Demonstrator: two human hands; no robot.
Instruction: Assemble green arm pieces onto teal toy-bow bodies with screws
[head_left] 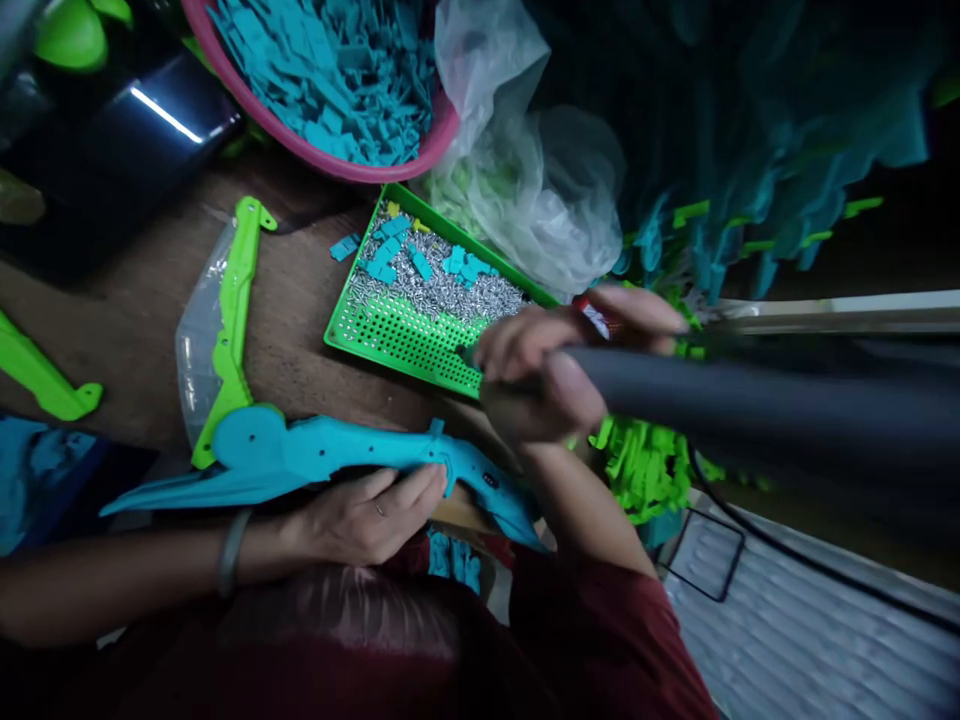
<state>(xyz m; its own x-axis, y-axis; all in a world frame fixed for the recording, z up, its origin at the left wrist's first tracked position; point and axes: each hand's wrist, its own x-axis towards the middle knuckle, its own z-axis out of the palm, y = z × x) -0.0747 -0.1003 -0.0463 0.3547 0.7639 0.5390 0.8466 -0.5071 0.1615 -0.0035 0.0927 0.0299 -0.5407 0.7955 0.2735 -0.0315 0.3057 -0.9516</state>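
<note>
1. With the clock centred on my view, a long blue plastic part (300,452) lies at 8 o'clock, along the near edge of the desk (142,230), its pointed end to the left
2. My left hand (379,515), at 7 o'clock, grips the blue part near its middle, fingertips pressed on its upper face
3. My right hand (544,365), at 3 o'clock, is wrapped round a dark, rod-shaped tool (697,395), blurred; its tip shows against the tray, though I cannot tell whether they touch
4. That green perforated tray (397,335), at 11 o'clock, carries small metal pieces (427,290), screws by their look, and some little blue pieces (388,250)
5. Further out at 11 o'clock stands a pink tub (352,172) heaped with blue pieces; a clear plastic bag (555,200) slumps at 12 to 1 o'clock
6. A lime green part (234,320) lies at 9 o'clock
7. I judge the step in hand as picking up a screw while steadying the blue part; the next move calls for a firm left hold and a well-aimed tool tip
</note>
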